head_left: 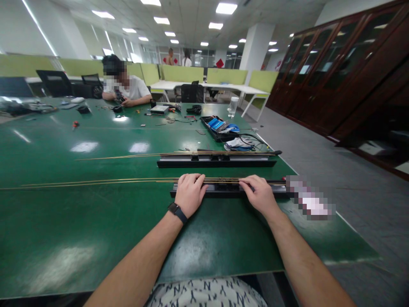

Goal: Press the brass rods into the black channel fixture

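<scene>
Several long, thin golden rods (pixel 105 181) lie along a black rail (pixel 223 195) in front of me and stick out far to the left over the table. My left hand (pixel 189 194), with a dark watch on its wrist, bends its fingers over the rods at the rail's left part. At the right part, my right hand (pixel 259 194) pinches the rods between thumb and fingers. Behind this rail lies a second black rail (pixel 217 163), with more golden rods (pixel 128 156) along it. The fingertips of my left hand are partly hidden.
The green table (pixel 79 221) ends at the right along a slanting edge. Beyond the rails are a black tray (pixel 220 135) with blue packets, a pair of gloves (pixel 239 143) and a clear cup (pixel 233 106). A blurred patch covers something right of my hand. A person (pixel 136 89) sits across.
</scene>
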`<state>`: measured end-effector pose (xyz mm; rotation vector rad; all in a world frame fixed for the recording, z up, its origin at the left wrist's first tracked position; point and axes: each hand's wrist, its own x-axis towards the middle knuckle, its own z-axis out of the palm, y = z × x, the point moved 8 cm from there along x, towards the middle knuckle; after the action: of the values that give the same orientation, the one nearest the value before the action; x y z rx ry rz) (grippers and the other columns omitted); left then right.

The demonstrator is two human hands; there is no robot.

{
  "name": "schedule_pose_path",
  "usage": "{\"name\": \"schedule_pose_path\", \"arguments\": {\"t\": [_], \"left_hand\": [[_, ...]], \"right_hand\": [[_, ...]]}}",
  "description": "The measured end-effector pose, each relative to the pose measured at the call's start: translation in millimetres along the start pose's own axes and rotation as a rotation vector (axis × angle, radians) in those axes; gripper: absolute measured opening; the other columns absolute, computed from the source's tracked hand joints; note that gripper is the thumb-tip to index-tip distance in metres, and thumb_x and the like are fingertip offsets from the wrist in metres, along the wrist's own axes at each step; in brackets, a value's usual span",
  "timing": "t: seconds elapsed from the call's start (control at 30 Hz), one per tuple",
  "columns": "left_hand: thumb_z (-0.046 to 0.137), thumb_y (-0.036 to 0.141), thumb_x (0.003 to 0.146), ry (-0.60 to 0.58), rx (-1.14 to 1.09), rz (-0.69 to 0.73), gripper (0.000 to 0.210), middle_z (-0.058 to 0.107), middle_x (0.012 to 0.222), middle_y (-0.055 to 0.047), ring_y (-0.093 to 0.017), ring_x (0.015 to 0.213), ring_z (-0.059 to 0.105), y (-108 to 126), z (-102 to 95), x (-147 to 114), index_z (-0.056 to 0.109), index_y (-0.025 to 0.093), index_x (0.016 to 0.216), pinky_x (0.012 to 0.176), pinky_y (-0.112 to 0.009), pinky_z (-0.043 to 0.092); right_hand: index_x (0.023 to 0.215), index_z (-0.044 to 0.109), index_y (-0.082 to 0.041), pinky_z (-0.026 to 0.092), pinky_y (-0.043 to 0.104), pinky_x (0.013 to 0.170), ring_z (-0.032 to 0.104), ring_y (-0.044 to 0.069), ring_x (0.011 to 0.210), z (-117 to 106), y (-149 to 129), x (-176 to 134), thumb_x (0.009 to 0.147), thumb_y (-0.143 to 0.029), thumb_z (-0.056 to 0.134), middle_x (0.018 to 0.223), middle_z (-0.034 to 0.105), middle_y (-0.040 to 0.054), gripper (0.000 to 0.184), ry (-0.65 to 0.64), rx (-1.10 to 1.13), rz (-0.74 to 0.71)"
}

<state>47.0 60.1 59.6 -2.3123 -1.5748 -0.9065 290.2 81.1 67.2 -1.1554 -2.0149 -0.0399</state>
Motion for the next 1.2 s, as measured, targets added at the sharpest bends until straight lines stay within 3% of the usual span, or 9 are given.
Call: {"name": "schedule_pose_path", "arguments": {"t": [1.2], "left_hand": [[0.06,0.033,0.097,0.001,-0.015,0.007,0.028,0.07,0.115,-0.01,-0.026,0.105,0.063,0.5,-1.3,0.4,0.065,0.021,0.122,0.101,-0.044,0.044]], "right_hand": [[0.099,0.074,-0.026,0.048,0.04,0.084,0.068,0.021,0.091,2.3,6.8,-0.1,0.098,-0.041,0.059,0.097,0.074,0.0042,0.021,-0.029,-0.032,0.015]]}}
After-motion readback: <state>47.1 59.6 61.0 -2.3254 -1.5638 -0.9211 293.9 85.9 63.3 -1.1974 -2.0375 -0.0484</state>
